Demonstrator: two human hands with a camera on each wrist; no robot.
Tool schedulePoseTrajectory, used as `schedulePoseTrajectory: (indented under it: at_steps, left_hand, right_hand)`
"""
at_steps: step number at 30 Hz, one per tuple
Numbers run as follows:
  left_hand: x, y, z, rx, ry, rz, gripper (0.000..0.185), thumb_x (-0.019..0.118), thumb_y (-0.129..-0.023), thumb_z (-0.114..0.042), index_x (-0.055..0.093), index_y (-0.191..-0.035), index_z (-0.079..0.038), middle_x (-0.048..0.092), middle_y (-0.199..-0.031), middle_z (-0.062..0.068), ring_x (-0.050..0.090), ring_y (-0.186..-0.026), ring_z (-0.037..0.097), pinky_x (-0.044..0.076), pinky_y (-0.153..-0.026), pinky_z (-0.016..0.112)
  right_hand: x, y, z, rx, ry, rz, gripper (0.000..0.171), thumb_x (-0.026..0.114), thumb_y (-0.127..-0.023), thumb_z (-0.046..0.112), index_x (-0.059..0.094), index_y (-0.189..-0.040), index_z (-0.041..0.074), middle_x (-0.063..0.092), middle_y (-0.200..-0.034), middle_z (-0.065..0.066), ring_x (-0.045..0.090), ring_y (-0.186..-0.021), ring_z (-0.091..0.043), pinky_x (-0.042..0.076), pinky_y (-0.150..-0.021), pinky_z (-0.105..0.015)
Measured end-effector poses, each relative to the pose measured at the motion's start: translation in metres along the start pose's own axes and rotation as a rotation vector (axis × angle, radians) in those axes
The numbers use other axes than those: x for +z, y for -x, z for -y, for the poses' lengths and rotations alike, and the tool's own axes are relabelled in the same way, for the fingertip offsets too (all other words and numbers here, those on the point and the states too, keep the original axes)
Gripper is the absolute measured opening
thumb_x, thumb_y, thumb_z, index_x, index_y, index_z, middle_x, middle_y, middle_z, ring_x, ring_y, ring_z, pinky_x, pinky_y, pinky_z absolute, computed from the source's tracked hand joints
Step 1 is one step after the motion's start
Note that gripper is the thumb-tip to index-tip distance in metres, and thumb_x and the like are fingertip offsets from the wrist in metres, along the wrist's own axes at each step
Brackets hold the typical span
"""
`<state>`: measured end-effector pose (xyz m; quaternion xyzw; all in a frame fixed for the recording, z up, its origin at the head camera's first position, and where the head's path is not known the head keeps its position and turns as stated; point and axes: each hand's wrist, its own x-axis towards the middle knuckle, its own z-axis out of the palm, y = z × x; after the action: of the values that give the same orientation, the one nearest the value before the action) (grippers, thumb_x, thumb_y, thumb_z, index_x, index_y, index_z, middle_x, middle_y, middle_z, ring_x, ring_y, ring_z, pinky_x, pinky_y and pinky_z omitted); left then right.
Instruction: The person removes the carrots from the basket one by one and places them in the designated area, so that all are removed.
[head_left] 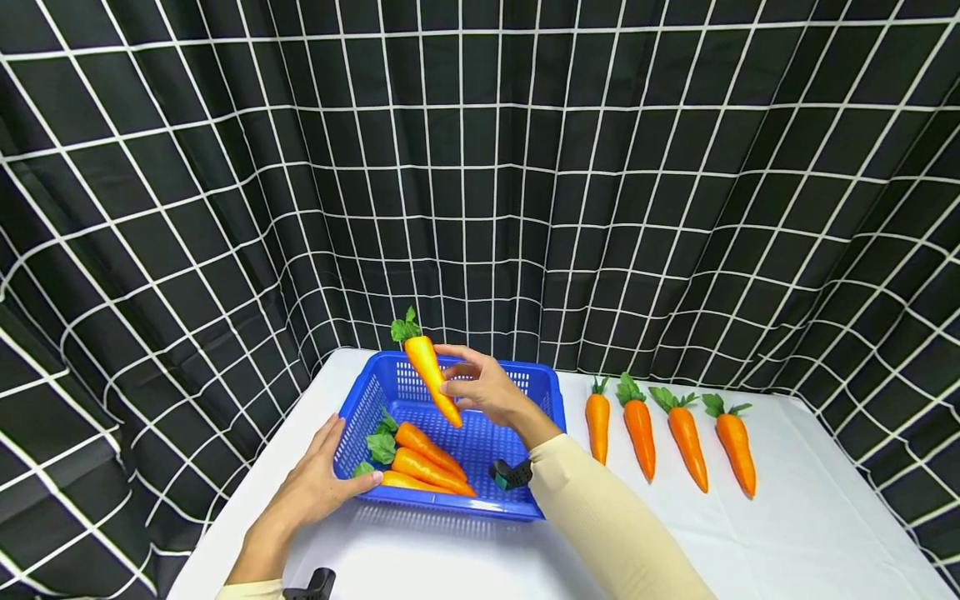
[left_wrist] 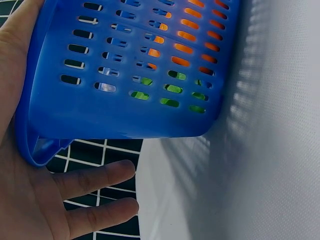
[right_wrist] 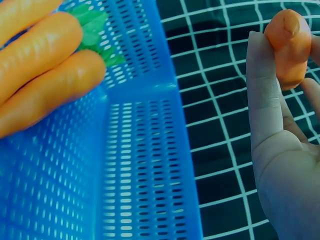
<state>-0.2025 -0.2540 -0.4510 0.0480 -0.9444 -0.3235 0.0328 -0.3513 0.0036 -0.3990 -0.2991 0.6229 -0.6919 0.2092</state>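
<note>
While the right hand (head_left: 480,387) pinches an orange plastic carrot (head_left: 429,367) above the blue slotted plastic basket (head_left: 525,379), the flat-fingered left hand (head_left: 318,479) steadies its wall; four carrots (head_left: 667,429) lie beside it on the white worktop (head_left: 810,533).

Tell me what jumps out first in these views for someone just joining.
The right hand pinches a bright orange carrot in the air over the blue slotted basket, which sits on the white table with three carrots inside at its left. The left hand rests on the basket's left wall, and a row of four carrots lies on the table to its right.
</note>
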Motion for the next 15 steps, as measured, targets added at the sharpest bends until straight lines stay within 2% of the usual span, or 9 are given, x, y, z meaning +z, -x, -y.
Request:
schedulePoseTrajectory:
  at_steps: [9,15]
  left_hand:
    - [-0.001,0.000,0.001,0.001,0.004,0.005,0.112,0.073,-0.075,-0.060,0.016,-0.154,-0.003,0.008,-0.159,0.016,0.022,-0.137,0.047,0.023,-0.103,0.066]
    - [-0.001,0.000,0.001,-0.005,0.000,0.014,0.113,0.073,-0.075,-0.061,0.016,-0.154,-0.004,0.007,-0.159,0.015,0.021,-0.137,0.047,0.022,-0.104,0.065]
  right_hand:
    - [0.003,0.013,0.011,-0.053,-0.013,-0.023,0.054,0.067,-0.088,0.003,0.051,-0.139,0.013,0.055,-0.110,-0.023,0.064,-0.089,-0.033,0.055,-0.074,-0.049]
    - [0.003,0.026,0.020,-0.095,-0.078,-0.052,0.056,0.065,-0.087,-0.001,0.049,-0.139,0.009,0.055,-0.109,-0.022,0.063,-0.092,-0.032,0.055,-0.074,-0.048]
